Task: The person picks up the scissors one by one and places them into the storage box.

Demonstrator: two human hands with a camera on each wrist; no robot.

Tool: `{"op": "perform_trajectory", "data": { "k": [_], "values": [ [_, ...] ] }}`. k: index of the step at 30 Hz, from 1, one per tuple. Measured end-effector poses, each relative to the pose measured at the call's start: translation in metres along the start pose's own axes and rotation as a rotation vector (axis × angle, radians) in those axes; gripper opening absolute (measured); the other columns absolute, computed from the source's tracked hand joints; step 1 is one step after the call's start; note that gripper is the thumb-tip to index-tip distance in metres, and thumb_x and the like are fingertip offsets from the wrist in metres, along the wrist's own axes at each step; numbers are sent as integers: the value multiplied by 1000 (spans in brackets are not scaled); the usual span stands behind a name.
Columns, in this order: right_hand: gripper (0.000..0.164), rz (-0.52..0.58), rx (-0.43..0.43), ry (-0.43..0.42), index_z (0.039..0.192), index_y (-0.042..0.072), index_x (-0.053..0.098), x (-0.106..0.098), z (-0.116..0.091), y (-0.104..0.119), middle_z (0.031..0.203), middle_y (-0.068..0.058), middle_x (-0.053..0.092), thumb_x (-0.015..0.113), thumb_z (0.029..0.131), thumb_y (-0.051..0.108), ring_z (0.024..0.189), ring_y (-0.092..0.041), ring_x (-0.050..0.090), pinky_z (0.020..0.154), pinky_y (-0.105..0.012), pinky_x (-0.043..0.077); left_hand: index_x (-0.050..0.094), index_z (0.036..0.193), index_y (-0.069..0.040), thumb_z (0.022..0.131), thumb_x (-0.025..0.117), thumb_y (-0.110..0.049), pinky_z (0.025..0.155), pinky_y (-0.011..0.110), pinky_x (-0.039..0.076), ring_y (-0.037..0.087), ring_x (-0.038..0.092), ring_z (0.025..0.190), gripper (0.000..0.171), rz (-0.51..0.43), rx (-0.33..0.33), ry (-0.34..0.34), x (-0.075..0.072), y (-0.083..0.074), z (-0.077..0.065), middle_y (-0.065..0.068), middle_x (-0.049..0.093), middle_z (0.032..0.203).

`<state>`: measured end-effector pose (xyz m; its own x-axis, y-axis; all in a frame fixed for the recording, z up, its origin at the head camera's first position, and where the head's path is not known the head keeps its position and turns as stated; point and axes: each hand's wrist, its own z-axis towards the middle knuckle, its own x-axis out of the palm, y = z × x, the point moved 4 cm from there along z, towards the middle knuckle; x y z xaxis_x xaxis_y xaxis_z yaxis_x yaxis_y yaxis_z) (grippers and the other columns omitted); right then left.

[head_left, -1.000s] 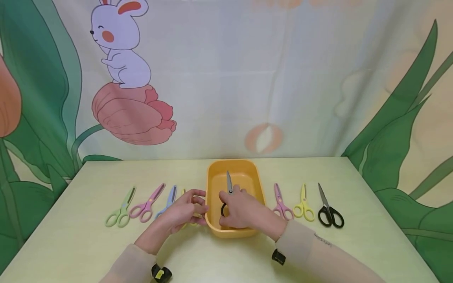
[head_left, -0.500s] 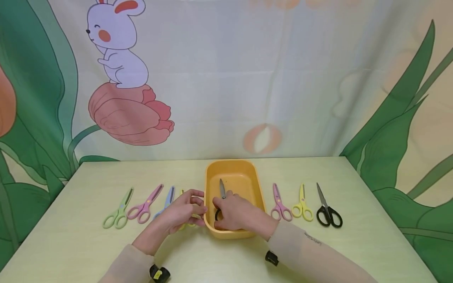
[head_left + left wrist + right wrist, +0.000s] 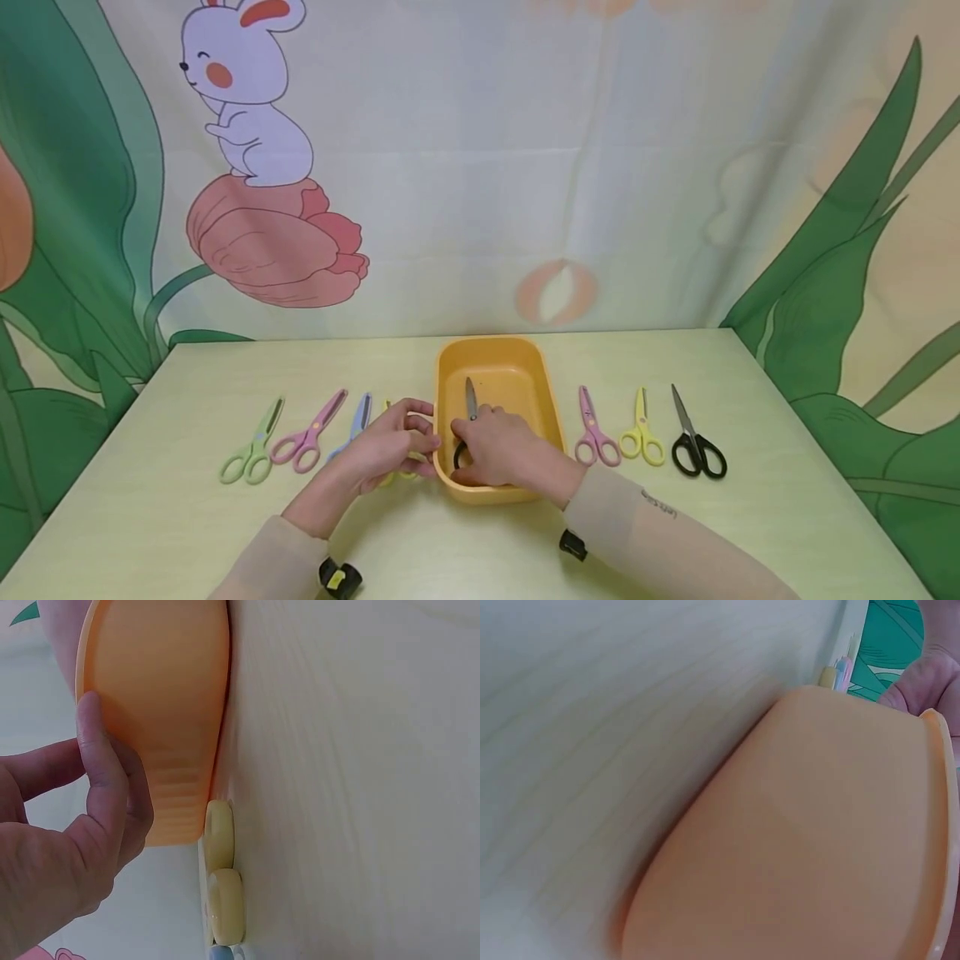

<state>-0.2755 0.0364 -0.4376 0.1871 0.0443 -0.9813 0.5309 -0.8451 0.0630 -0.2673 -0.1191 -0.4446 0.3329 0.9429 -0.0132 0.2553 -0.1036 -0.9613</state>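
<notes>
An orange tray (image 3: 517, 375) stands mid-table. Inside it lies a pair of black-handled scissors (image 3: 471, 397), grey blades pointing away from the body. My right hand (image 3: 498, 446) reaches over the tray's near right side and holds the scissors by the handle, partly hiding it. In the right wrist view, the outer wall of the tray (image 3: 802, 840) hides the hand's fingers. From the left, my left hand (image 3: 393, 446) touches the tray's outer side near the rim with lightly bent fingers. The left wrist view shows that left hand (image 3: 82, 825) with a fingertip at the rim.
Left of the tray lie green scissors (image 3: 257, 446), pink scissors (image 3: 311, 437), blue scissors (image 3: 361, 415) and yellow scissors (image 3: 226, 904), the last two partly behind my left hand. On the right are pink scissors (image 3: 592, 429), yellow scissors (image 3: 641, 432) and black-handled scissors (image 3: 697, 446).
My right hand has shifted left inside the tray with the black-handled scissors, then stayed nearly still over the last half second. The left hand keeps its place at the tray's side.
</notes>
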Motion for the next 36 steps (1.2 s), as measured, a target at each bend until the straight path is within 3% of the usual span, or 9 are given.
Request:
{"op": "perform_trajectory", "data": {
  "k": [8,15,21,30,33,36],
  "values": [
    [54,-23,-4,-45,122,21,63,0,-5,-3,106,-8,62,70,89,63,89,-24,59,65,-37,52,36,140,9,99,58,6,67,34,61,26,62,81,47,8,7,2,0,0,-2,18,51,107],
    [49,2,-10,-118,129,18,64,-6,-11,-9,113,-11,62,66,96,54,88,-24,63,65,-40,56,36,140,9,98,58,6,68,35,61,27,63,83,47,13,11,8,0,0,-2,18,51,106],
    [40,66,-41,-218,123,13,68,-16,-19,-16,107,-9,63,68,98,45,87,-23,61,66,-36,55,37,140,8,98,59,6,67,35,61,28,64,81,47,15,12,0,-1,-1,-3,18,51,106],
    [33,143,-13,-317,116,10,70,-27,-31,-33,100,-5,62,71,97,38,78,-17,56,56,-29,50,38,140,8,97,60,6,68,37,62,28,64,79,48,8,10,-12,-2,1,-3,18,51,106],
    [30,168,0,-355,113,11,70,-30,-37,-41,101,-5,63,72,97,36,80,-19,58,62,-35,53,37,140,8,98,59,7,68,36,62,27,64,79,48,5,13,-8,-1,1,-2,19,51,106],
    [27,189,30,-396,113,14,70,-34,-45,-50,104,-4,64,72,96,35,89,-23,62,76,-52,55,37,141,8,98,59,7,68,36,62,27,64,80,49,3,17,-4,0,0,-2,18,52,106]
  ]
}}
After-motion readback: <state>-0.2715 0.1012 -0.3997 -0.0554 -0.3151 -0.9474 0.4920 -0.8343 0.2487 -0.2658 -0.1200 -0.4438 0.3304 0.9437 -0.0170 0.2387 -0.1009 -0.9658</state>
